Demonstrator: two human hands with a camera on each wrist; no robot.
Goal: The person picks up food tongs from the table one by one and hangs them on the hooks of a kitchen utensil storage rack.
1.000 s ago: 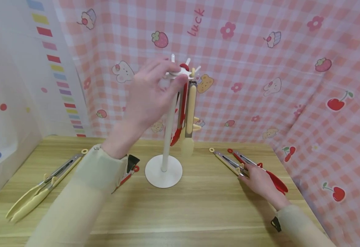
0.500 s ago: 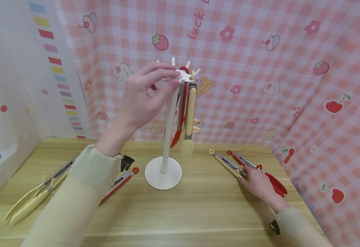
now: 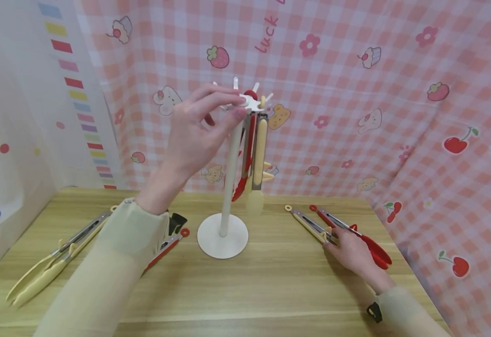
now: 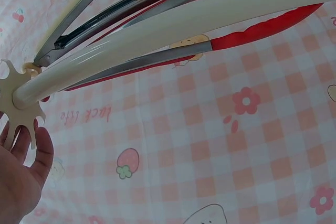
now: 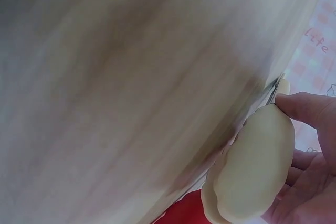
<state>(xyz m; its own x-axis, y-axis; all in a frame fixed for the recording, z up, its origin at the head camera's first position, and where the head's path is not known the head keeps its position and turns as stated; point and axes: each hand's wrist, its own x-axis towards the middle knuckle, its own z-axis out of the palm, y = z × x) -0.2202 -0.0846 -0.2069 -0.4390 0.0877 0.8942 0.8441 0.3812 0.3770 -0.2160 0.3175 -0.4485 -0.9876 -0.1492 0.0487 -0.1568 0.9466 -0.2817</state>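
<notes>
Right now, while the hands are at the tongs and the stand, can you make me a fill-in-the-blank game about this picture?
1. The ____ hand touches the top of the stand.
2. From the stand hang yellow tongs and another pair, which is coloured ____.
3. The right hand holds table tongs coloured pale ____.
4. The stand's round base is coloured ____.

Missing words: left; red; yellow; white.
</notes>
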